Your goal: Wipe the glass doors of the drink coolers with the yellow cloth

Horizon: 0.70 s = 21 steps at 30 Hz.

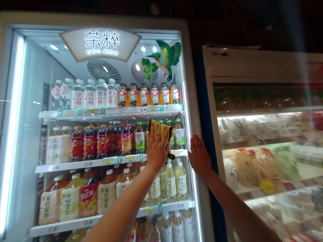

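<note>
My left hand (156, 151) presses a yellow cloth with dark edging (163, 129) against the glass door of a lit drinks fridge (193, 111). Its fingers lie over the cloth, and a small dark loop hangs below by the wrist. Behind the glass at that height stand green-capped tea bottles (179, 134). Lower and to the right, my right hand (200, 156) rests with its fingers stretched out on the right frame of the door, with nothing visible in it. Its palm side is hidden.
Inside the fridge, shelves (88, 164) hold rows of bottled drinks, with a lit sign (101, 43) and a bird sticker (168, 55) above. To the right stands a second chiller (234, 64) with packaged goods, past a dark blue side panel (210, 134).
</note>
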Motion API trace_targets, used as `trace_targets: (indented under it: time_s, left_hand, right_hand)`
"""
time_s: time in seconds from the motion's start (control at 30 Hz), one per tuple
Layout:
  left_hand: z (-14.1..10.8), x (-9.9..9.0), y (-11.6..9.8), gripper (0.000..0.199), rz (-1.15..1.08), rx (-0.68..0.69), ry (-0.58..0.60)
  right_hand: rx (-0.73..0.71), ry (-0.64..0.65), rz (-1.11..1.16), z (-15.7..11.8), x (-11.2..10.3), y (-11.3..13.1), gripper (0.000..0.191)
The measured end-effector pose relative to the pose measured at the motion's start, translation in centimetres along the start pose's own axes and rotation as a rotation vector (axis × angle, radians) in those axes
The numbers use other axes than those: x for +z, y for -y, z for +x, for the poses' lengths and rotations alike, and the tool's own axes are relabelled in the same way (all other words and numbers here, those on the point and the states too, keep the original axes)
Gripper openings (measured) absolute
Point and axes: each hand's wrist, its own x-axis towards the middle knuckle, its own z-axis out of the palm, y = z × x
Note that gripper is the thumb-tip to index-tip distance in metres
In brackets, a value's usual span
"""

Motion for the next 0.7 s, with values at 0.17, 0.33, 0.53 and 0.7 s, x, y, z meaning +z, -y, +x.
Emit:
trace_targets:
  time_s: [0.17, 0.33, 0.53, 0.7]
  left_hand:
    - [1.7, 0.9, -0.9, 0.061, 0.017, 0.154, 0.073]
    - [6.2, -0.5, 3.0, 0.057, 0.042, -0.024, -0.003]
    - [0.5, -1.3, 2.3, 0.060, 0.070, -0.045, -0.035]
    - [1.5, -0.9, 1.6, 0.058, 0.066, 0.062, 0.055]
  right_hand:
    - [0.018, -0.092, 0.017, 1.8, 0.8, 0.7, 0.082]
    - [0.041, -0.128, 0.063, 2.3, 0.9, 0.8, 0.079]
    - [0.064, -0.079, 0.115, 6.2, 0.3, 2.5, 0.058]
    - [0.058, -0.146, 0.188, 9.6, 0.8, 4.6, 0.051]
